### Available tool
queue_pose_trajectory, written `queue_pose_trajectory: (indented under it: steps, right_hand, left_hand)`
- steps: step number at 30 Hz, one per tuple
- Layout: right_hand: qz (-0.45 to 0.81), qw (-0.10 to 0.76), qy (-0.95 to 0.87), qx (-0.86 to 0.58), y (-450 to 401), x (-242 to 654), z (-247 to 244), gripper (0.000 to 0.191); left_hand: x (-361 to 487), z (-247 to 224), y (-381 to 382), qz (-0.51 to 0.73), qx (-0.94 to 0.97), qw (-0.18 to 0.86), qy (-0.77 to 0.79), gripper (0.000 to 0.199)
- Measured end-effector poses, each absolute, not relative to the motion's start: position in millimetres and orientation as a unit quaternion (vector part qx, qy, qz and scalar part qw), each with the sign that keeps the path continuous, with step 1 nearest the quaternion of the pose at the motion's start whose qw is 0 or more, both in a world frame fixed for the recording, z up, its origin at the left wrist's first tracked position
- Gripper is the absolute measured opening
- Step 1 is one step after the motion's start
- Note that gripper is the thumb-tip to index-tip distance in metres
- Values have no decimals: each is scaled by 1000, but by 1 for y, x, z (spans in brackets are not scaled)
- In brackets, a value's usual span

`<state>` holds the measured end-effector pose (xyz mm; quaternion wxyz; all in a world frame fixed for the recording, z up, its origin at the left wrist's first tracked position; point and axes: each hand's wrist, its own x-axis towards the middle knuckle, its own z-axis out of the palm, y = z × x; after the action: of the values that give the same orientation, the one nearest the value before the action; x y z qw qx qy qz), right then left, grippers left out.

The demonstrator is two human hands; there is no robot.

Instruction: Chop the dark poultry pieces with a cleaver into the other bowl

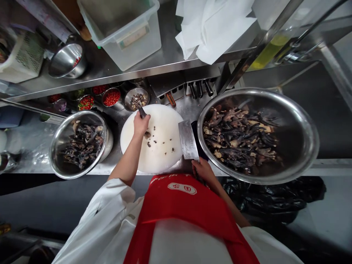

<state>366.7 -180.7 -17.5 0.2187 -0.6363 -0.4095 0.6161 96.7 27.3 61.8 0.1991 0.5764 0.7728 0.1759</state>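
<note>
Red apron (189, 211): cloth, printed pale badge, worn over white garment.

Left hand (141, 124): fingers closed round a dark foot-like piece (142, 112), above the round cutting board (162, 161) at the counter's (22, 143) near edge. Piece judged light, soft-skinned over stiff bone, probably slippery; best gripped at the end farthest from the blade.

Right hand (202, 169): fingers wrapped about the handle of a cleaver (188, 141); their exact placing cannot be told. Blade broad, flat, steel, near-rectangular, at the board's right edge. Judged stiff and blade-heavy; hold by the handle.

Cutting board: white, smooth, disc-shaped, strewn with small dark scraps (155, 142).

Large basin (309, 146): polished steel, right of the board, rim reaching the counter's near edge; contains dark, knobbly, clawed pieces (242, 137) with tan patches.

Smaller pot (110, 143): steel, round, left of the board, near edge; similar contents.

Chilli bowl (120, 103): metal, toward the counter's far edge; glossy red bits.
</note>
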Motion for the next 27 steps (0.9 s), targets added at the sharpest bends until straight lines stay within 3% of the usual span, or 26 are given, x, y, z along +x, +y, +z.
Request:
queue_pose_trajectory:
  steps: [3,5,7,12,15,19,23,27]
  right_hand:
    - [616,226,-414,-631,-180,368,-19,24]
    - [612,223,-418,-633,-180,368,-16,25]
    - [613,217,-413,-637,-179,368,-13,25]
    - [625,217,-390,-641,-181,366,-14,26]
    - [626,220,-392,-637,-182,366,-20,27]
    - [621,236,-396,-634,-183,370,-26,22]
    - [599,227,-397,-658,-185,373,-30,20]
    - [606,239,-387,-652,-188,372,-34,22]
  left_hand:
    - [158,80,11,264,642,300,655,37]
    - [197,88,-1,256,729,367,518,48]
    - [211,90,-7,228,779,366,456,59]
    - [133,64,-10,27,605,185,774,50]
    - [80,40,-19,-6,538,182,823,38]
    - [57,22,-32,82,493,240,833,32]
    - [81,36,-35,199,497,257,805,27]
    - [158,63,-45,288,655,294,634,45]
